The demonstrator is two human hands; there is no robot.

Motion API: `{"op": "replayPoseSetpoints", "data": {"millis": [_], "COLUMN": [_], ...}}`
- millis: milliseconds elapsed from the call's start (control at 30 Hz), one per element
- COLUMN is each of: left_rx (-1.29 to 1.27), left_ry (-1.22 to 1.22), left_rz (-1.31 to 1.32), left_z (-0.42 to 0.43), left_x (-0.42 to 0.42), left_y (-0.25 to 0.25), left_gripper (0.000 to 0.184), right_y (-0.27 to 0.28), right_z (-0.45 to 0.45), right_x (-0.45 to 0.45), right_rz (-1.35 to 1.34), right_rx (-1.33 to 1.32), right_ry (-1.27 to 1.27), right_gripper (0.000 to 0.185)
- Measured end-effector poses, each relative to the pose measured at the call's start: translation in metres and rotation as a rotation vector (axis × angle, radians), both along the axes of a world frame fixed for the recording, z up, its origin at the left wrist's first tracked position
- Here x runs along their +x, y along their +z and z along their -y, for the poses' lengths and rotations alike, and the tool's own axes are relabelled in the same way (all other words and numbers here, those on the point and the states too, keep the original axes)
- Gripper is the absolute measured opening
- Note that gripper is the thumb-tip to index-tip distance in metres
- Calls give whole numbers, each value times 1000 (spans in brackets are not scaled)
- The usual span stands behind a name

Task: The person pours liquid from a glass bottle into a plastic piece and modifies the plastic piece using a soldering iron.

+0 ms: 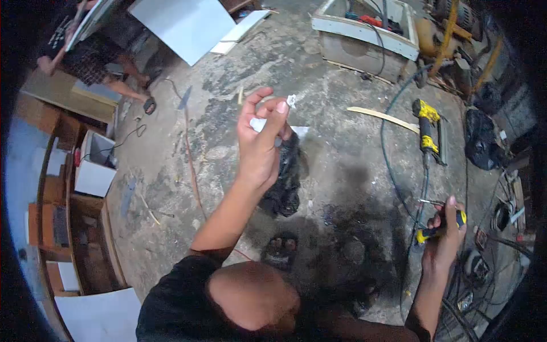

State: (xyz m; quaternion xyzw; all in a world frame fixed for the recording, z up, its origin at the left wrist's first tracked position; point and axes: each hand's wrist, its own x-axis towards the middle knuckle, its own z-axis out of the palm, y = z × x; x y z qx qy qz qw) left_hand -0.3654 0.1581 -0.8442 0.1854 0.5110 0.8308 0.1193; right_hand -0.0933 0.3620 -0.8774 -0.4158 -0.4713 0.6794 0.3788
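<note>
A small white piece is pinched between thumb and fingertip of the left hand, which is raised above the middle of the floor. A second white item is held against the same palm, partly hidden by the fingers. By the right hand, near and to the right, a yellow-and-black tool is gripped, with the fingers wrapped around it; a slim metal shaft is pointed leftward beside the hand, but whether it is joined to the tool cannot be told.

Beyond the right hand, a yellow-and-black nail gun is laid on the floor, a pale wooden strip being placed at its left. Below the left hand, a black plastic bag is seen, partly covered by the wrist. At the far right, cables and tools are contained in a white-rimmed box. At the far left, another person's leg is seen near a large white panel.
</note>
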Motion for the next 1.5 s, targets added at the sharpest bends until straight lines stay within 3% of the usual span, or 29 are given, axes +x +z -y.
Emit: {"op": "replayPoseSetpoints", "data": {"millis": [100,167,233,333,433,500,600,633,800,900,1000,1133,1300,1400,1500], "left_rx": [-19,-181,-370,-458,-543,-497,-538,-538,-589,-485,-464,-364,-149,-201,-219], "left_ry": [-1,4,-40,-134,-124,-106,-158,-159,-110,-78,-33,-117,-169,-206,-290], "left_rz": [-80,-114,-87,-112,211,277,285,137,268,371,-8,-451,-925,-959,-1012], "left_z": [-17,-35,-44,-39,-29,-24,-22,-23,-13,-7,-3,-11,-31,-33,-33], "left_x": [6,4,5,5,15,18,16,12,5,5,10,50,73,75,72], "left_y": [-13,-44,-113,-227,-265,-278,-257,-252,-223,-200,-186,-109,-52,-45,-40], "left_gripper": [42,42,42,40,39,36,35,33,29,28,27,27,31,37,38], "right_y": [12,15,15,9,11,11,17,18,14,12,15,25,36,41,36], "right_z": [4,4,5,2,1,0,1,1,4,7,13,29,46,55,58], "right_x": [-6,-6,-5,-3,-1,1,-1,-1,-1,-2,-5,-7,-11,-17,-23], "right_rz": [-19,1,-6,-10,-64,-65,-53,-49,-117,-81,-74,-35,-31,-151,-209], "right_rx": [-34,-18,-24,3,4,0,7,5,-5,-29,-8,177,714,731,812], "right_ry": [-25,-18,-30,-1,18,11,-19,-21,31,48,79,182,440,555,544], "right_gripper": [21,20,20,21,20,20,20,20,21,21,20,16,21,29,23]}}
